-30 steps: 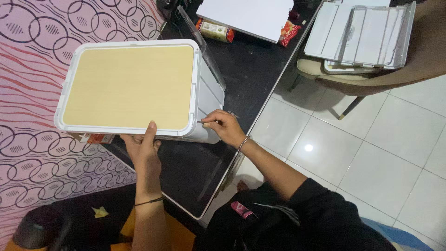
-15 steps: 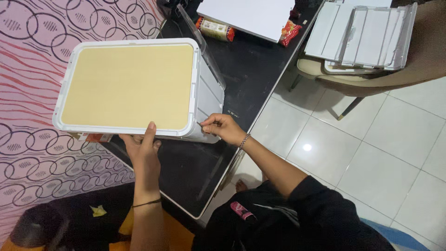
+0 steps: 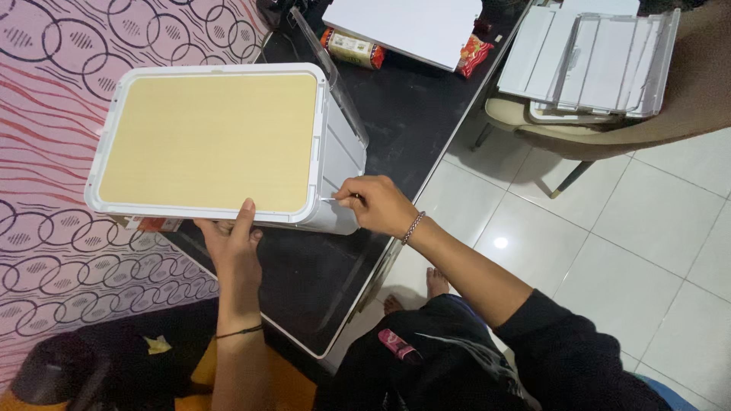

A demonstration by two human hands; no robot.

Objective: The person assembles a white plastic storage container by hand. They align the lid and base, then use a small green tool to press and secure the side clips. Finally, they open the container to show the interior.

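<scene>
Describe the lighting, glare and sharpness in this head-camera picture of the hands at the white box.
Head view: dim, even indoor light; a bright glare spot on the floor tiles; white box, left hand and right hand in sharp focus; the black table shows a faint sheen.

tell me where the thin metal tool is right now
In the head view the thin metal tool is pinched in the right hand, its tip at the near right corner of the white box, right of the left hand.

White box [image 3: 335, 164], tan top, black table [image 3: 411, 114]
</scene>
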